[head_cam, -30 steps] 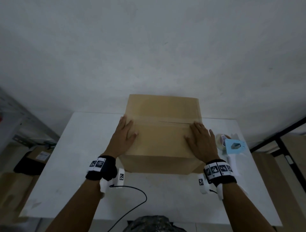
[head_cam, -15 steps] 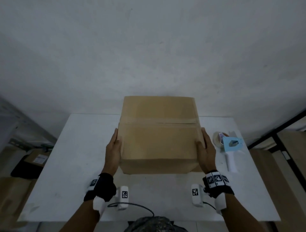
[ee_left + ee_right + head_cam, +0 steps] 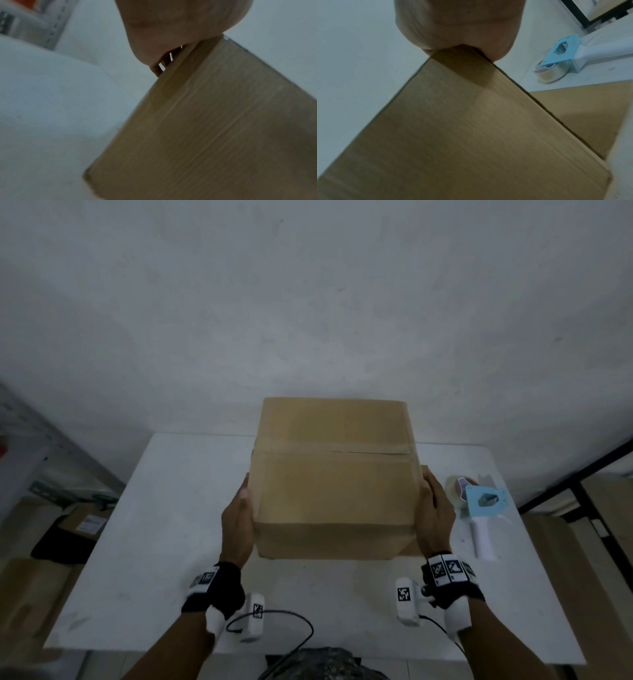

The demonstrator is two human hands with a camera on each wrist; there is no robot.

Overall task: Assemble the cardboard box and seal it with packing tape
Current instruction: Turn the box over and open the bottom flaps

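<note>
Head view: your left hand [image 3: 238,525] and right hand [image 3: 433,515] press flat, fingers straight, on opposite sides of the box [image 3: 334,474] at the table [image 3: 164,525] centre. Squeeze unevenly and it may slip or swing into the tape dispenser [image 3: 484,499].

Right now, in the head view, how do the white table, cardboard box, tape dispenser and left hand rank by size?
1. white table
2. cardboard box
3. left hand and tape dispenser: they look about alike, so unranked.
</note>
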